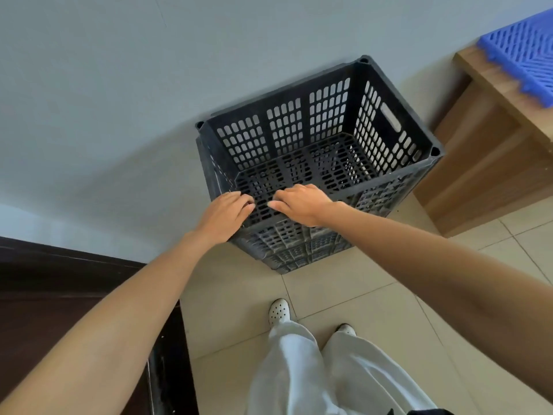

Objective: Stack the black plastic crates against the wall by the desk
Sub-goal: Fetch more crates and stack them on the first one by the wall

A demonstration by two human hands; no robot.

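A black plastic crate (329, 115) with slotted walls sits on top of a stack of black crates (293, 250) standing against the grey wall, left of the wooden desk (490, 151). My left hand (224, 214) and my right hand (302, 203) rest side by side on the near rim of the top crate, fingers curled over its edge. The top crate is empty inside. How many crates lie below it I cannot tell.
A blue slotted plastic panel (520, 52) lies on the desk at the upper right. Dark wooden furniture (59, 295) stands at the lower left. My legs and white shoes (279, 311) are on the beige tiled floor (374, 310) before the stack.
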